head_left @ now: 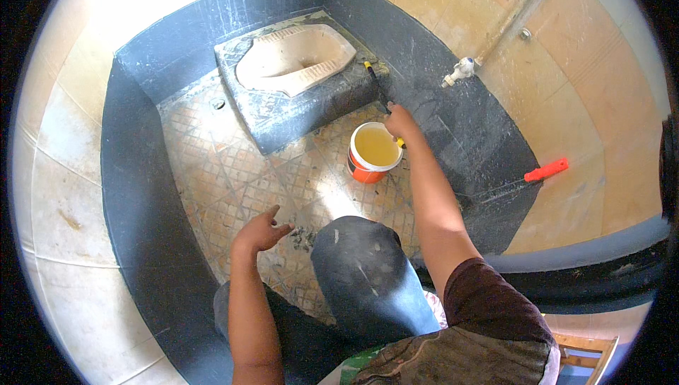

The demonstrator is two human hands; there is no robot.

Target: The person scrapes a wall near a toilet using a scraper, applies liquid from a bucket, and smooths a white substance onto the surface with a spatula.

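My right hand (401, 122) is closed round a slim black tool with yellow ends (382, 93). Its far end reaches toward the edge of the raised step, and its exact kind is too small to make out. Just below that hand stands a white and orange bucket (366, 171) with yellowish liquid in it. My left hand (263, 231) hangs over the tiled floor (205, 144), fingers apart, holding nothing. Ahead, a cream squat toilet pan (322, 40) is set into the dark-coated step (304, 117).
Dark grey coating (141, 194) covers the lower walls, with beige tiles (566, 116) above. A tap (461, 71) on a pipe juts from the right wall. Nearer me, a red-handled tool with a metal rod (546, 170) leans there. A floor drain (218, 104) lies left of the step.
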